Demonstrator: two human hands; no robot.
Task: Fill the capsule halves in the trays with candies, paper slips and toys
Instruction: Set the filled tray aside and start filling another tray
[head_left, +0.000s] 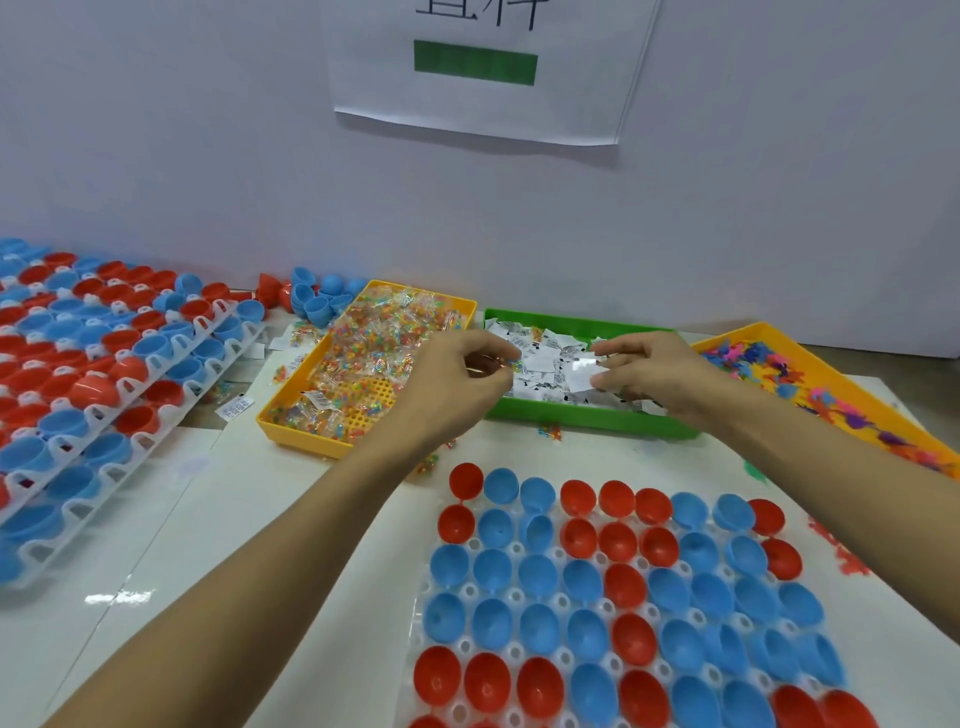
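My right hand (644, 371) pinches a white paper slip (581, 375) over the green tray (582, 415); its print is too blurred to read, and its long side runs roughly left to right. My left hand (457, 382) is curled beside it; I cannot tell what, if anything, it holds. Candies fill the yellow tray (291, 421) at left, toys the orange tray (831, 384) at right. Nearer me on the counter (260, 545), the capsule halves (623, 597) sit open side up, the tray cut off below.
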